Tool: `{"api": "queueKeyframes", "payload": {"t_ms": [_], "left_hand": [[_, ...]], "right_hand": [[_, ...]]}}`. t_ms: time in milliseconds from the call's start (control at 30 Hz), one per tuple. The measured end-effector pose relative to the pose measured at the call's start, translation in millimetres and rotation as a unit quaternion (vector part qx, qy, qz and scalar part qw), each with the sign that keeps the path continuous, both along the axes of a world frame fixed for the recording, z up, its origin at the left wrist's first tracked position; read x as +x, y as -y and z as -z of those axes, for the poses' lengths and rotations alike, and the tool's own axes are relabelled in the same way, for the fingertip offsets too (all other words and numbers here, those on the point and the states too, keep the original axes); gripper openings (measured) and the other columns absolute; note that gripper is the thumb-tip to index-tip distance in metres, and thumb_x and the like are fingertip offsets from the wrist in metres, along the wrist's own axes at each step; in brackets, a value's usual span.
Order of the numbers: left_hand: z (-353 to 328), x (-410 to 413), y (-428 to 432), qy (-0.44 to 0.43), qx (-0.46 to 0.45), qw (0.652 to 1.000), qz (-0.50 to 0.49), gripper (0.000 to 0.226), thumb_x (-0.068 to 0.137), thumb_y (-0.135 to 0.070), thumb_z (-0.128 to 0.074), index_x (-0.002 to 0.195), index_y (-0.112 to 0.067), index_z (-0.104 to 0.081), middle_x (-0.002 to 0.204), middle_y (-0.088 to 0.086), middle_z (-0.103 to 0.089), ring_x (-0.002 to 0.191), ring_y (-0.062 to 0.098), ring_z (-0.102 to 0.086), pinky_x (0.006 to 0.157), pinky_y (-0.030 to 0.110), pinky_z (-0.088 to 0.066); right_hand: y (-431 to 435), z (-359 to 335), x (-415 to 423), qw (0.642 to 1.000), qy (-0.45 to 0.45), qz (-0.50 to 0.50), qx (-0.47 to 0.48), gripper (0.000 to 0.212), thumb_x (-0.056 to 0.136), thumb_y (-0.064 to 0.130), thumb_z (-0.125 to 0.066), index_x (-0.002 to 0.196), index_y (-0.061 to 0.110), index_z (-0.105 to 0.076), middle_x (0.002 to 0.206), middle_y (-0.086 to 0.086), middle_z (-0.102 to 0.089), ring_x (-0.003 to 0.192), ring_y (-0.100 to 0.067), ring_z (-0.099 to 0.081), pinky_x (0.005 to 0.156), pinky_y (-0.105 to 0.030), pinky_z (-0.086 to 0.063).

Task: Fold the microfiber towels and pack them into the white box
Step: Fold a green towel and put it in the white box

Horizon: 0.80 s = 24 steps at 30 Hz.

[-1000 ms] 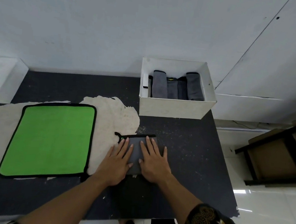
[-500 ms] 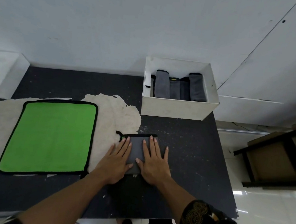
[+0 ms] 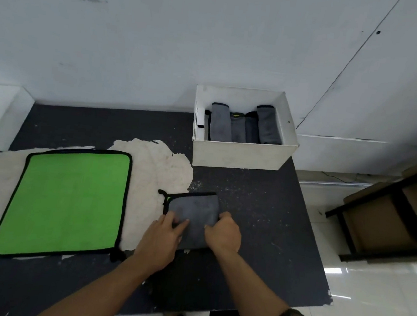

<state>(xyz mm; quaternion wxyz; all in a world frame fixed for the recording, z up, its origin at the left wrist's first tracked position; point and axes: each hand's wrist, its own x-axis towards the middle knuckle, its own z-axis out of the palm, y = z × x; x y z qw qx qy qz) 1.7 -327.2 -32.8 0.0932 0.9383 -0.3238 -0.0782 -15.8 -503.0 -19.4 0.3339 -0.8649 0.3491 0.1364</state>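
Item under handling: one folded grey towel [image 3: 193,211], lying flat on the dark table [image 3: 260,213], near the front edge and in front of the white box [image 3: 238,155], apart from it. Its long axis runs from the person toward the wall, leaning slightly left. Its black hanging loop [image 3: 162,193] juts left from the far-left corner.

Left hand [image 3: 163,235]: thumb on top of the towel at its near-left edge, fingers bent at that edge, pinching the cloth. Right hand [image 3: 223,232]: fingers curled over the right edge, gripping it.

White box: open-topped, at the table's far right against the wall. At least four folded towels [image 3: 220,124] stand on edge in it, side by side, long axes running front to back; the exact count cannot be told. One white card [image 3: 200,121] stands at the box's left wall.

One green towel [image 3: 65,202], black-trimmed, lies spread flat to the left, well apart from the grey one.
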Motion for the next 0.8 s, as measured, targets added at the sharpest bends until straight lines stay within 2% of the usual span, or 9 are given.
{"api": "queueKeyframes", "payload": {"t_ms": [233, 333, 400, 467, 533, 633, 700, 767, 800], "left_hand": [[-1.2, 5.7, 9.6, -0.005, 0.071, 0.996, 0.059, 0.082, 0.085, -0.024, -0.059, 0.154, -0.026, -0.014, 0.133, 0.011, -0.032, 0.112, 0.023, -0.041, 0.092, 0.032, -0.042], [-2.3, 7.0, 13.9, -0.028, 0.081, 0.994, 0.061, 0.079, 0.086, -0.028, -0.058, 0.154, -0.024, -0.018, 0.134, 0.01, -0.031, 0.116, 0.024, -0.039, 0.097, 0.033, -0.04], [-6.4, 11.2, 21.8, -0.095, 0.009, 0.995, -0.012, 0.071, 0.09, -0.026, -0.056, 0.153, -0.025, -0.023, 0.136, 0.008, -0.034, 0.119, 0.024, -0.044, 0.098, 0.031, -0.042], [-15.9, 20.6, 33.6, -0.223, -0.117, 0.948, -0.196, 0.055, 0.097, -0.027, -0.049, 0.15, -0.024, -0.033, 0.145, 0.006, -0.04, 0.126, 0.024, -0.048, 0.103, 0.033, -0.041], [-24.1, 31.8, 43.8, -0.332, -0.205, 0.857, -0.338, 0.049, 0.099, -0.042, -0.045, 0.144, -0.021, -0.043, 0.145, 0.006, -0.047, 0.128, 0.025, -0.049, 0.107, 0.039, -0.04], [-38.1, 41.9, 51.8, -0.445, -0.282, 0.762, -0.377, 0.076, 0.08, -0.074, -0.05, 0.134, -0.021, -0.053, 0.133, 0.002, -0.058, 0.121, 0.023, -0.055, 0.106, 0.044, -0.042], [-45.0, 45.8, 54.5, -0.487, -0.303, 0.725, -0.381, 0.082, 0.069, -0.076, -0.062, 0.13, -0.021, -0.057, 0.124, 0.001, -0.062, 0.114, 0.02, -0.059, 0.101, 0.041, -0.046], [-39.1, 49.3, 55.8, -0.486, -0.305, 0.717, -0.396, 0.059, 0.075, -0.052, -0.074, 0.12, -0.017, -0.063, 0.112, 0.003, -0.068, 0.102, 0.02, -0.064, 0.094, 0.039, -0.052], [-34.7, 50.6, 55.8, -0.459, -0.29, 0.736, -0.404, 0.04, 0.079, -0.037, -0.073, 0.112, -0.016, -0.066, 0.106, 0.005, -0.07, 0.096, 0.019, -0.065, 0.091, 0.039, -0.053]], "right_hand": [[-0.6, -0.6, 0.8, 1.0, -0.006, 0.008, -0.001, 0.021, 0.09, 0.023, -0.062, 0.108, 0.017, -0.053, 0.105, -0.004, -0.063, 0.088, -0.017, -0.06, 0.074, -0.031, -0.05], [0.0, -1.2, -3.2, 1.0, 0.015, 0.007, -0.02, 0.018, 0.092, 0.022, -0.06, 0.106, 0.022, -0.05, 0.098, -0.001, -0.065, 0.073, -0.011, -0.052, 0.063, -0.027, -0.042], [-1.4, -3.2, -7.1, 0.997, 0.059, -0.009, -0.046, 0.018, 0.094, 0.021, -0.057, 0.111, 0.021, -0.052, 0.097, -0.001, -0.066, 0.076, -0.013, -0.054, 0.065, -0.028, -0.042], [-6.8, -5.9, -11.1, 0.987, 0.131, -0.047, -0.084, 0.016, 0.094, 0.02, -0.055, 0.11, 0.021, -0.054, 0.097, 0.001, -0.064, 0.083, -0.014, -0.055, 0.068, -0.028, -0.043], [-14.6, -9.7, -15.7, 0.97, 0.194, -0.095, -0.114, 0.016, 0.094, 0.019, -0.055, 0.11, 0.02, -0.057, 0.098, 0.001, -0.061, 0.088, -0.015, -0.053, 0.07, -0.029, -0.044], [-25.2, -12.5, -21.3, 0.941, 0.252, -0.172, -0.148, 0.016, 0.092, 0.015, -0.058, 0.107, 0.015, -0.062, 0.095, -0.002, -0.061, 0.085, -0.019, -0.053, 0.071, -0.032, -0.049], [-31.3, -11.8, -22.3, 0.926, 0.271, -0.215, -0.149, 0.015, 0.091, 0.012, -0.056, 0.104, 0.012, -0.064, 0.091, -0.004, -0.06, 0.081, -0.019, -0.052, 0.07, -0.035, -0.05], [-37.6, -8.9, -23.5, 0.919, 0.275, -0.245, -0.14, 0.018, 0.091, 0.011, -0.055, 0.106, 0.009, -0.066, 0.093, -0.005, -0.059, 0.081, -0.019, -0.05, 0.068, -0.036, -0.05], [-39.9, -7.0, -24.7, 0.919, 0.276, -0.249, -0.133, 0.019, 0.09, 0.013, -0.057, 0.106, 0.009, -0.066, 0.095, -0.004, -0.058, 0.082, -0.019, -0.049, 0.067, -0.036, -0.05]]}}
